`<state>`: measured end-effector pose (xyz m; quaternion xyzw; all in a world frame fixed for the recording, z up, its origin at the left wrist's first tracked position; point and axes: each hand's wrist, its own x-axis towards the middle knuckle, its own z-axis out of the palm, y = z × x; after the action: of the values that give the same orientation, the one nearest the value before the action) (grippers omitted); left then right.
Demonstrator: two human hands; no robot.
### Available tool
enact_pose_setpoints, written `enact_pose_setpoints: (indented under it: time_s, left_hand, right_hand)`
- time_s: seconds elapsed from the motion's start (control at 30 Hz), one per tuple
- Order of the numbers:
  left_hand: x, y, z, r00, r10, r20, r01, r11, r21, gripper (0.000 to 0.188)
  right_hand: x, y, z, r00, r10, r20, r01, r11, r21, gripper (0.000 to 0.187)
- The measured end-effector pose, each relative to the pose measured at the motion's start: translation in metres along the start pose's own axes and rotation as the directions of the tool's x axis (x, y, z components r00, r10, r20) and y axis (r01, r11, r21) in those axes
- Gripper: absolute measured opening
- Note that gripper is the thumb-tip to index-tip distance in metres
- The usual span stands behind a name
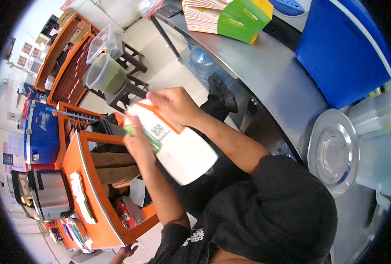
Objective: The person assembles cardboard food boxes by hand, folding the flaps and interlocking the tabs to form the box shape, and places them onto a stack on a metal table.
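Observation:
A white paper carton [187, 155] with green and orange printed parts is held up in front of my body, over my lap. My left hand [139, 141] is closed on its left edge, near the green print. My right hand [174, 105] grips the upper edge beside the orange strip, with the thumb pointing up and left. The carton is tilted and its left end is slightly blurred. On the metal table, to the right of and beyond my hands, lies a stack of nested green, yellow and white cartons [244, 20].
On the metal table [270, 66] are a blue bin [340, 57], a round metal lid [334, 152] and clear plastic containers [371, 114]. A water jug [206, 64] stands below. Left are an orange counter [105, 193], a cooker [50, 193] and a tub on a stool [105, 75]. Another person's hand [127, 251] shows lower left.

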<state>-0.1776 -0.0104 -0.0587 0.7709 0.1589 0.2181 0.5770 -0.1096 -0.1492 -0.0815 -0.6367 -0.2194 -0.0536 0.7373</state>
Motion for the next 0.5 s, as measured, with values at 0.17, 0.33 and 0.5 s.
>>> enact_pose_setpoints:
  time_s: [0.17, 0.33, 0.5]
  left_hand:
    - [0.068, 0.044, -0.015, 0.948, 0.205, -0.243, -0.306, 0.800, -0.517, 0.044]
    - [0.106, 0.094, 0.032, 0.843, 0.434, -0.317, -0.537, 0.706, -0.461, 0.035]
    - [0.126, 0.180, 0.072, 0.774, 0.480, 0.414, 0.143, 0.505, -0.851, 0.043]
  right_hand:
    - [0.006, -0.017, -0.020, 0.929, 0.312, 0.200, -0.358, 0.894, 0.269, 0.082]
    - [0.003, -0.051, -0.029, 0.899, 0.149, 0.411, -0.405, 0.638, 0.654, 0.069]
    - [0.027, -0.105, -0.081, 0.981, -0.164, 0.107, 0.145, 0.975, 0.167, 0.077]
